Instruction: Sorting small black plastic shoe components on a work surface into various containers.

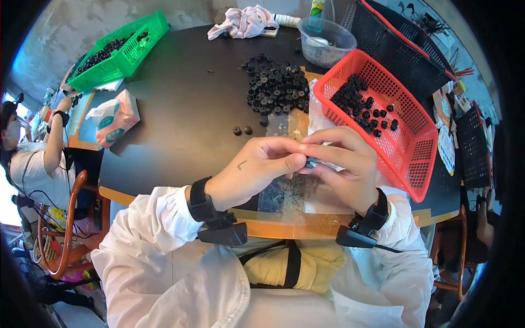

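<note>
Pinching a likely light, stiff dark part (311, 163) left of the red basket (404, 150), the right hand (348, 163) should hold its edges; left hand (249, 167), grip unclear.

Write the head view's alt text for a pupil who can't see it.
A person's left hand and right hand meet at a small dark piece above a dark table. Beyond lie piled black parts; a red basket, right, and a green basket, left, hold more.
</note>
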Available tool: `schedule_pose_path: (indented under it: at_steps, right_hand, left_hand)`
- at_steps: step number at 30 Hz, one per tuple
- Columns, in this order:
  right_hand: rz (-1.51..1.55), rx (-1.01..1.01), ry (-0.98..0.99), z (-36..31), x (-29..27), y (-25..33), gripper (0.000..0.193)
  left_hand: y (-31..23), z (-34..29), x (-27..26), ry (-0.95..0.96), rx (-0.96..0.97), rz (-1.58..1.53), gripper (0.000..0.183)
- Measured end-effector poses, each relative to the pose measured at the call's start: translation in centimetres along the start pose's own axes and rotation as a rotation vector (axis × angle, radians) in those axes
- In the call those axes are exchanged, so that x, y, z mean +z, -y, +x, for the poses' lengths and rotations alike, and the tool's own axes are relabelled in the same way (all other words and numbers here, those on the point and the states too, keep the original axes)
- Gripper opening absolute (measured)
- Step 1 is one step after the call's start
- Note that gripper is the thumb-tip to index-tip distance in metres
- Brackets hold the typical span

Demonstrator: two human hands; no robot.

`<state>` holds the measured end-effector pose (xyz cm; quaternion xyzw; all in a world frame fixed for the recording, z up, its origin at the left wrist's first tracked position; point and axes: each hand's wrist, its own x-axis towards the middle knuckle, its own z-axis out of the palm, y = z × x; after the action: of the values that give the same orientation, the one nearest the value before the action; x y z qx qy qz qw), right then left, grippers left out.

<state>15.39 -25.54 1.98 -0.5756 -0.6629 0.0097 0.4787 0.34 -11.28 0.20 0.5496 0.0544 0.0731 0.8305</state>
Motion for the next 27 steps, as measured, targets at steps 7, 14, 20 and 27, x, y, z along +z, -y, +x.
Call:
schedule_pose_path:
  at_steps: [7,14,20,27]
  right_hand:
    - [-0.041,-0.097,0.006,0.1,-0.1,-1.0,0.041]
    - [0.066,-0.052,-0.013,-0.4,-0.4,-1.6,0.036]
    - [0.454,0.314,-0.297,-2.4,0.9,-2.4,0.042]
    - [0.560,0.220,-0.170,-2.7,1.1,-3.7,0.031]
  left_hand:
    - [0.2,2.1,-1.4,0.147,-0.026,-0.048,0.018]
    - [-0.9,3.2,-3.0,0.111,0.360,0.692,0.013]
    - [-2.2,3.1,-5.1,-0.463,0.420,0.853,0.015]
    - [-5.0,3.2,-5.3,-0.491,0.312,0.542,0.020]
